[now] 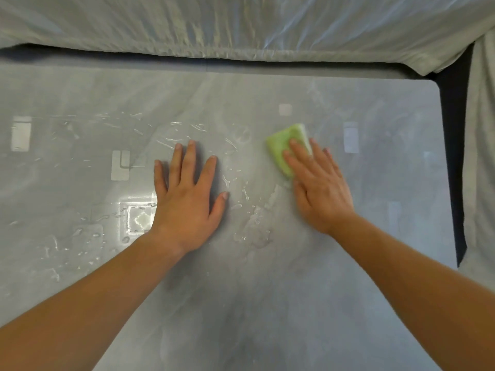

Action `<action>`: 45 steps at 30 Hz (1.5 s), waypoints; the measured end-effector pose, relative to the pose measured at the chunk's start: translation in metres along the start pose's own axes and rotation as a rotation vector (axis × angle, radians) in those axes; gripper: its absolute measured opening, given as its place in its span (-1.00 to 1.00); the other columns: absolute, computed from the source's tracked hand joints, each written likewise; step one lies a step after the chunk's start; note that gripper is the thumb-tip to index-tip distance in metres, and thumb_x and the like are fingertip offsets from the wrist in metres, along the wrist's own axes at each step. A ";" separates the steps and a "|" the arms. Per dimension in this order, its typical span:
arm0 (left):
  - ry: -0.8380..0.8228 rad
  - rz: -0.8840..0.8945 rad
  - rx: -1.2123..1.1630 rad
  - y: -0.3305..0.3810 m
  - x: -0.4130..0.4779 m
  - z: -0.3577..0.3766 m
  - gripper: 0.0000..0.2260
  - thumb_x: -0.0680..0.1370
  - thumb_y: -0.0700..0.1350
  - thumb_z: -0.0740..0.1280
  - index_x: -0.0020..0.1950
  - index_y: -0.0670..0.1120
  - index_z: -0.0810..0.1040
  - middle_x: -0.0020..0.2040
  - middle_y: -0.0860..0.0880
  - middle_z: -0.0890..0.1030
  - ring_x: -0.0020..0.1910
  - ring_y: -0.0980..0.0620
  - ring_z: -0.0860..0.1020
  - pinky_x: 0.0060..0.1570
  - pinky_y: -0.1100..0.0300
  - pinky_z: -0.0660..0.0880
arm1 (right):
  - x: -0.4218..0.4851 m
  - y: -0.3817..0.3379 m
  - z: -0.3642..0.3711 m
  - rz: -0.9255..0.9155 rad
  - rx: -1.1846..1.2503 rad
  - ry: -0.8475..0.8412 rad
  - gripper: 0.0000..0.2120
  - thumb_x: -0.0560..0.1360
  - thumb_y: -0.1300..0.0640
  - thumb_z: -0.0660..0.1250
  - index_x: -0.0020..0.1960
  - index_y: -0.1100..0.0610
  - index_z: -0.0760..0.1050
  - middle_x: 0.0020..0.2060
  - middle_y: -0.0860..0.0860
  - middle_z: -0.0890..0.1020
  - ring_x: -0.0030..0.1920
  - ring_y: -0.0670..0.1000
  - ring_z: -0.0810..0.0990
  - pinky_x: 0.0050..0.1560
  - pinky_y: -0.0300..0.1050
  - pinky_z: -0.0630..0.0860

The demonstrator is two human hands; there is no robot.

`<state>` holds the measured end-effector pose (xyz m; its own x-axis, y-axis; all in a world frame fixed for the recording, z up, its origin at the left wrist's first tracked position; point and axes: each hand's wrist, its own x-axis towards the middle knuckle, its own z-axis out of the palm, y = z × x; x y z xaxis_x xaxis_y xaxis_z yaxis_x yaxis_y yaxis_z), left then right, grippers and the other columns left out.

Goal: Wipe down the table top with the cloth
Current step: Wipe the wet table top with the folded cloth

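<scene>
Head view shows your right hand pressing the folded green cloth under straight fingers, far right on the counter. Droplets lie left of it and nearer you, between both hands. Your left hand rests open, palm down.

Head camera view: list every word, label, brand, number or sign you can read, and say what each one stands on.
No readable text anywhere in this view.
Green cloth under the right hand: plain, no label or brand showing.
Table top: only water drops and pale rectangular patches, with no letters or numbers.
Plastic sheet behind the table: no print visible.
</scene>
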<state>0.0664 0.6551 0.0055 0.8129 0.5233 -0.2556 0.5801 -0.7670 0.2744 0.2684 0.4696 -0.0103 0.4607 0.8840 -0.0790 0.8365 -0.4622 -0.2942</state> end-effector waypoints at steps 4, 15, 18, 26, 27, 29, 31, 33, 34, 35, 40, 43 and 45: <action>-0.026 -0.022 0.028 -0.001 -0.026 0.005 -0.42 0.61 0.19 0.02 0.59 -0.02 0.14 0.63 -0.18 -0.11 0.59 -0.15 -0.23 0.50 -0.26 -0.22 | -0.013 -0.065 0.018 0.349 0.058 0.094 -0.42 0.57 0.12 0.12 0.59 0.01 0.16 0.61 -0.05 0.08 0.60 0.17 -0.03 0.57 0.16 0.02; -0.057 -0.009 0.019 -0.018 -0.064 0.009 -0.42 0.61 0.19 -0.02 0.59 -0.02 0.15 0.63 -0.18 -0.09 0.60 -0.14 -0.21 0.52 -0.21 -0.18 | -0.026 -0.047 0.016 0.378 0.080 0.100 -0.44 0.58 0.15 0.10 0.58 -0.01 0.17 0.60 -0.05 0.12 0.60 0.15 -0.01 0.58 0.15 -0.05; -0.053 -0.002 0.015 -0.018 -0.072 0.011 -0.42 0.60 0.19 0.00 0.58 -0.02 0.18 0.62 -0.19 -0.05 0.60 -0.17 -0.17 0.52 -0.23 -0.14 | -0.045 -0.090 0.031 0.409 0.046 0.122 -0.38 0.55 0.18 0.18 0.59 0.02 0.14 0.61 -0.02 0.08 0.60 0.20 -0.03 0.59 0.12 -0.08; -0.072 0.057 0.044 -0.024 -0.102 0.017 -0.43 0.60 0.16 0.04 0.56 -0.04 0.23 0.62 -0.20 0.01 0.60 -0.20 -0.10 0.52 -0.25 -0.08 | -0.099 -0.071 0.033 -0.112 -0.053 -0.039 -0.43 0.56 0.16 0.17 0.56 0.02 0.25 0.58 -0.03 0.19 0.59 0.17 0.08 0.55 0.23 0.07; -0.076 0.058 0.046 -0.026 -0.105 0.017 -0.43 0.60 0.17 0.04 0.57 -0.04 0.22 0.62 -0.20 0.00 0.60 -0.19 -0.12 0.52 -0.24 -0.09 | -0.093 -0.071 0.030 0.022 -0.017 0.005 -0.43 0.56 0.16 0.14 0.56 0.01 0.23 0.58 -0.04 0.18 0.59 0.16 0.06 0.55 0.23 0.06; -0.076 0.052 0.048 -0.028 -0.112 0.018 -0.43 0.61 0.18 0.04 0.58 -0.03 0.20 0.62 -0.19 -0.01 0.60 -0.19 -0.14 0.52 -0.24 -0.11 | -0.085 -0.093 0.031 0.298 0.055 0.082 -0.41 0.54 0.16 0.12 0.57 0.02 0.21 0.59 -0.05 0.15 0.60 0.17 0.03 0.56 0.22 0.04; -0.078 0.046 0.044 -0.029 -0.121 0.020 -0.42 0.61 0.19 0.03 0.58 -0.03 0.19 0.62 -0.20 -0.02 0.60 -0.20 -0.14 0.52 -0.25 -0.10 | -0.095 -0.129 0.041 0.341 0.070 0.102 -0.37 0.51 0.17 0.17 0.57 0.04 0.20 0.59 -0.03 0.13 0.59 0.22 0.01 0.55 0.23 0.06; -0.081 0.038 0.044 -0.030 -0.130 0.023 -0.41 0.60 0.19 0.02 0.59 -0.03 0.18 0.62 -0.20 -0.02 0.60 -0.22 -0.14 0.52 -0.25 -0.11 | -0.121 -0.157 0.055 0.096 0.030 0.022 -0.37 0.51 0.16 0.21 0.57 0.04 0.21 0.59 -0.01 0.15 0.59 0.24 0.02 0.53 0.25 0.11; -0.081 0.033 0.050 -0.030 -0.134 0.024 -0.41 0.61 0.20 0.01 0.59 -0.03 0.17 0.62 -0.20 -0.03 0.60 -0.22 -0.15 0.52 -0.25 -0.12 | -0.136 -0.163 0.059 -0.048 -0.006 -0.032 -0.38 0.53 0.14 0.20 0.58 0.04 0.20 0.59 -0.01 0.15 0.59 0.23 0.01 0.53 0.25 0.11; -0.080 0.024 0.055 -0.031 -0.139 0.025 -0.41 0.61 0.20 0.00 0.59 -0.02 0.16 0.63 -0.19 -0.05 0.60 -0.21 -0.16 0.52 -0.24 -0.14 | -0.146 -0.158 0.058 -0.164 -0.031 -0.081 -0.40 0.55 0.12 0.18 0.58 0.04 0.20 0.59 -0.01 0.15 0.60 0.22 0.00 0.54 0.23 0.10; -0.092 -0.008 0.051 -0.030 -0.166 0.034 -0.39 0.61 0.24 -0.04 0.61 0.02 0.09 0.63 -0.15 -0.13 0.59 -0.17 -0.25 0.52 -0.21 -0.22 | -0.128 -0.094 0.042 0.072 0.026 0.044 -0.43 0.53 0.15 0.15 0.54 0.04 0.28 0.57 -0.02 0.22 0.58 0.20 0.11 0.54 0.23 0.08; -0.088 -0.046 0.048 -0.024 -0.182 0.037 -0.39 0.60 0.26 -0.09 0.61 0.04 0.04 0.63 -0.13 -0.17 0.58 -0.13 -0.30 0.51 -0.20 -0.28 | -0.123 -0.108 0.042 0.391 0.094 0.114 -0.45 0.59 0.06 0.10 0.58 0.01 0.19 0.60 -0.04 0.12 0.60 0.18 -0.01 0.58 0.14 -0.05; -0.082 -0.063 0.050 -0.020 -0.191 0.040 -0.40 0.60 0.25 -0.09 0.61 0.04 0.05 0.63 -0.14 -0.15 0.58 -0.15 -0.28 0.50 -0.21 -0.28 | -0.143 -0.139 0.054 0.291 0.040 0.091 -0.47 0.63 0.02 0.08 0.59 0.03 0.17 0.60 -0.03 0.11 0.60 0.19 -0.02 0.58 0.15 -0.04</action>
<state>-0.1024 0.5554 0.0123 0.7670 0.5402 -0.3462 0.6244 -0.7526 0.2091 0.0702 0.4117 -0.0096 0.7054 0.7042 -0.0808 0.6540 -0.6906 -0.3089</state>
